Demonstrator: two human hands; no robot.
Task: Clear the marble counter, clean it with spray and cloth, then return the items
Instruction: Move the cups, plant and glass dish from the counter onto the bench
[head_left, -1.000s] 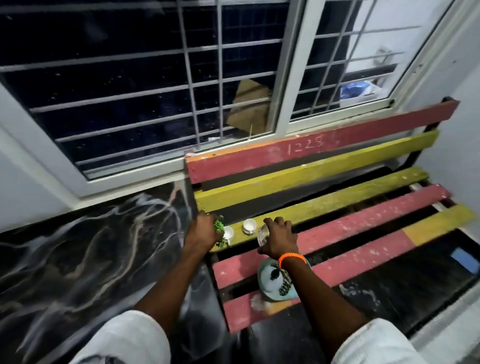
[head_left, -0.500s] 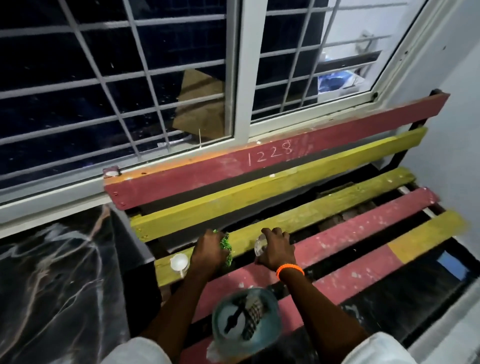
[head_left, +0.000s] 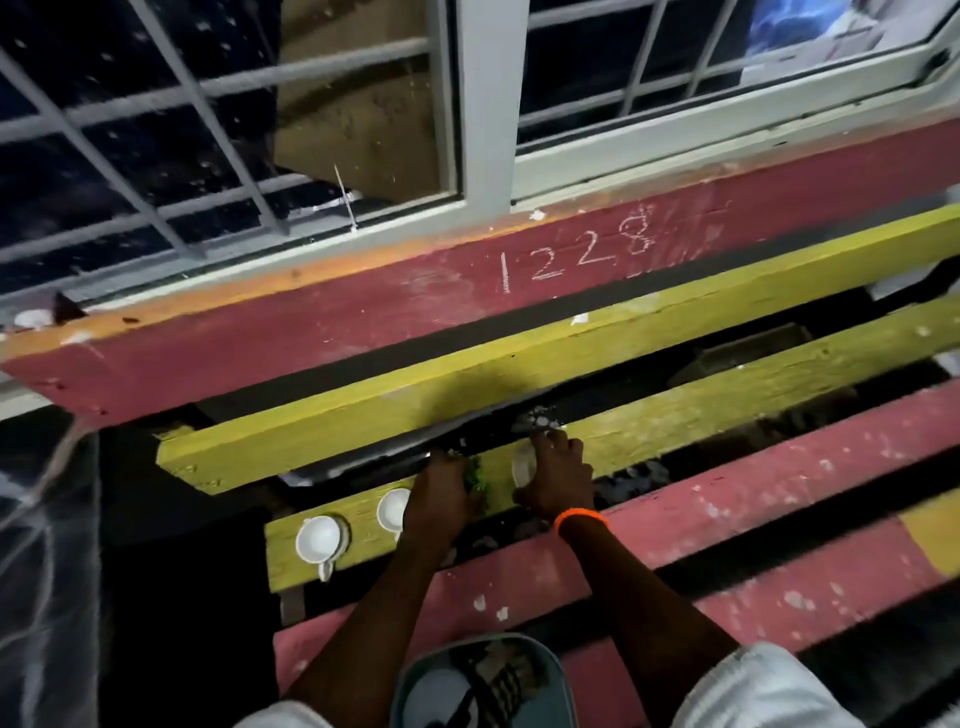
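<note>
Marble tabletop (head_left: 47, 545) is lying at far left, well apart from both hands. On the yellow bench slat (head_left: 727, 415), beside two white cups (head_left: 318, 540), the left hand (head_left: 441, 499) is gripping a green item (head_left: 477, 480) and the right hand (head_left: 553, 483) a white cup (head_left: 522, 462). Judged step: clearing or returning. The next move calls for a steady carry.

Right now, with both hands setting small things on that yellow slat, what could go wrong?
1. The white cup sits near the end of the narrow yellow slat, its handle over the front edge; a knock could tip it off.
2. Open gaps flank the slat, so the green item under the left hand or the white piece in the right hand could drop through.
</note>
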